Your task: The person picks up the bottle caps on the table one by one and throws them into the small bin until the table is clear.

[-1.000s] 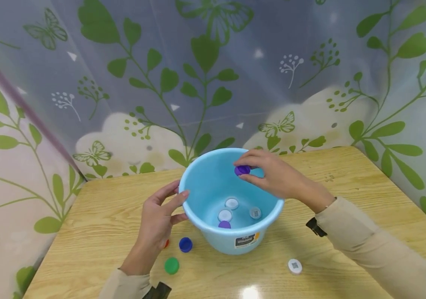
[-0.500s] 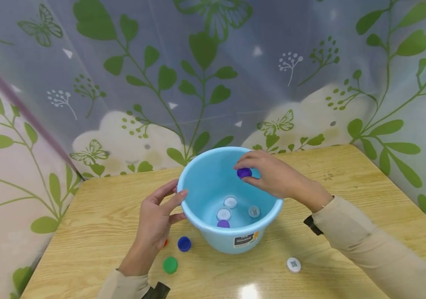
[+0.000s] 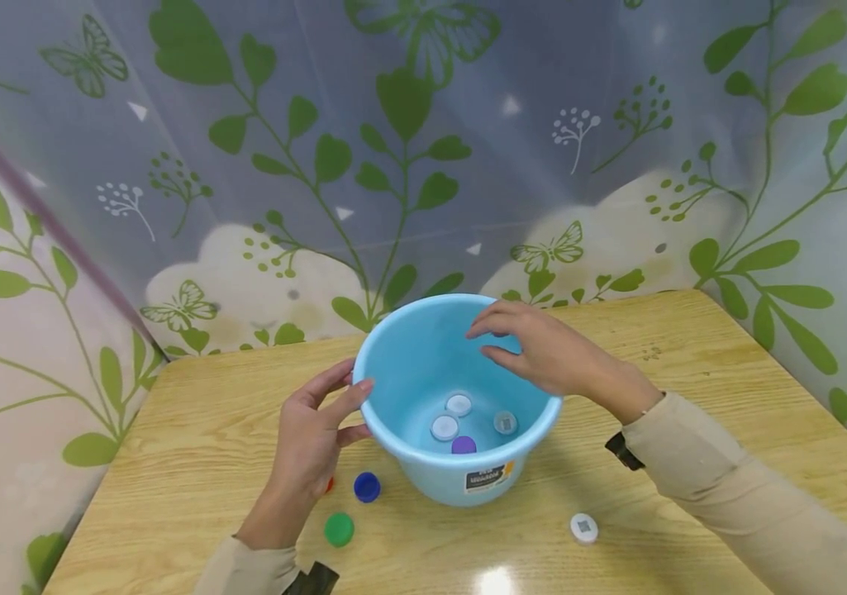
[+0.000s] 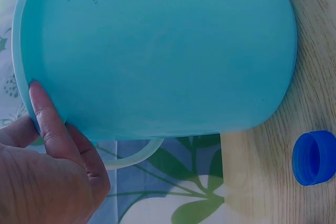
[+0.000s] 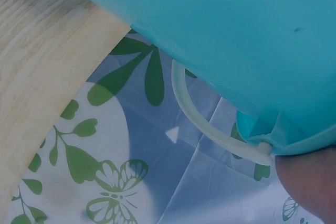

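A light blue bucket (image 3: 423,347) stands on the wooden table. My left hand (image 3: 311,430) grips its rim at the left, thumb over the edge and fingers against the outside wall. Over the bucket's right side hangs my right hand (image 3: 542,347), thumb and fingers apart, nothing between them. At the bottom lie white caps (image 3: 444,428), a greyish cap with a printed square code (image 3: 505,423) and a purple cap (image 3: 463,445), partly hidden by the near rim. In the right wrist view only a bit of the right hand (image 5: 310,182) shows beside the bucket wall.
On the table, a blue cap (image 3: 367,487) and a green cap (image 3: 339,529) lie left of the bucket. A red cap (image 3: 330,484) is mostly behind the left hand. One white cap (image 3: 584,528) lies front right. The bucket's pale handle (image 5: 210,129) hangs at the back.
My right hand has let go of the purple cap it pinched. The purple cap seen at the bucket's bottom now appears further right. My left hand keeps its grip on the rim.
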Demonstrator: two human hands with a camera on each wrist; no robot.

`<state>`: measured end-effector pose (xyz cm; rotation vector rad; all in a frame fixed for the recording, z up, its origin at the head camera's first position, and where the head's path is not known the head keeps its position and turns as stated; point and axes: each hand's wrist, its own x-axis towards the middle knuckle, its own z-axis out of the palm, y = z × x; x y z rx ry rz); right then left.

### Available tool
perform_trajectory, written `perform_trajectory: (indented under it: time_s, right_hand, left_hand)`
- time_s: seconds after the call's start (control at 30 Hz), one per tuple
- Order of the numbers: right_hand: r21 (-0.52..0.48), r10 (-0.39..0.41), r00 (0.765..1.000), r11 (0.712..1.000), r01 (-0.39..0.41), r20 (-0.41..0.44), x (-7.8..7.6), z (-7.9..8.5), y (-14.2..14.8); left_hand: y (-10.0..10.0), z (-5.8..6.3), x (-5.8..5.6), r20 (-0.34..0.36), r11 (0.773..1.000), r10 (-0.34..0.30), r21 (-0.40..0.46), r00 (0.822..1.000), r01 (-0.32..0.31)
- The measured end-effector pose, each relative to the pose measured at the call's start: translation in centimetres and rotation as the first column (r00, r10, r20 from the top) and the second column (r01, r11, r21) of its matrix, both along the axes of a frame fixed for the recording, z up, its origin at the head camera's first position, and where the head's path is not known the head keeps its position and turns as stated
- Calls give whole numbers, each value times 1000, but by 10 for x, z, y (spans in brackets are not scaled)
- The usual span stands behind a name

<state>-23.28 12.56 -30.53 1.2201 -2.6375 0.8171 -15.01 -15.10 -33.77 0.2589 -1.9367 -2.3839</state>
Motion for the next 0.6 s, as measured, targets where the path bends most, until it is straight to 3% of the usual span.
perform_trajectory:
  time_s: [0.3,0.5,0.6]
  right_hand:
    - [-117,-26,998,993,19,-55,0,-2,5]
    - [-211,-22,979,977,-21,-202,2,-2,11]
    - [-233,-31,972,972,-25,-232,5,0,17]
  left_hand:
    - [1,1,0,4,1000,0,-3,1000,0]
    - [1,1,1,2,1000,1,5,1000,-1]
    - [1,1,1,2,1000,5,4,1000,-5]
